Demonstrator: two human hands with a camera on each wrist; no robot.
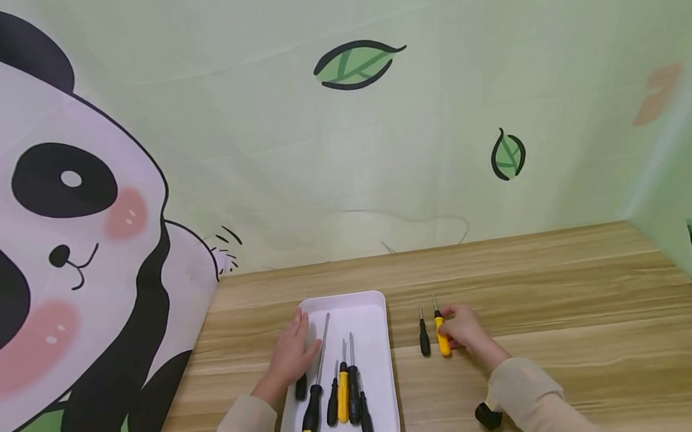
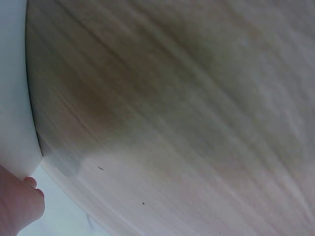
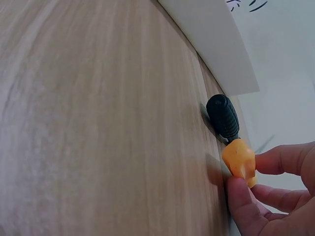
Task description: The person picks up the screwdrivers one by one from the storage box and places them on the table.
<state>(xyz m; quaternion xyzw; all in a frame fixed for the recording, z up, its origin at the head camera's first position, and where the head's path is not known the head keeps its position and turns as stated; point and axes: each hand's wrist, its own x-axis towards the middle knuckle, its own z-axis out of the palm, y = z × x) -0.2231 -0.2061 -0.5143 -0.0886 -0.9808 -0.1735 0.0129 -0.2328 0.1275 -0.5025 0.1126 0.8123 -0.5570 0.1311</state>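
Note:
My right hand (image 1: 466,330) pinches the yellow handle of a screwdriver (image 1: 443,337) between thumb and fingers, its shaft pointing to the back. In the right wrist view the fingertips close on the yellow handle (image 3: 239,160). Just left of it, a small black screwdriver (image 1: 424,341) lies on the table. My left hand (image 1: 290,350) rests with straight fingers along the left rim of a white tray (image 1: 393,394), thumb over its inside. In the tray lie several screwdrivers, among them a yellow one (image 1: 343,396) and a long black one (image 1: 312,414). Part of a black-handled one (image 1: 300,387) is hidden beneath the hand.
A black object (image 1: 488,416), partly covered by the right sleeve, lies near the front of the wooden table (image 1: 558,284). Behind the table hangs a pale green backdrop (image 1: 249,117) with a printed panda and leaves.

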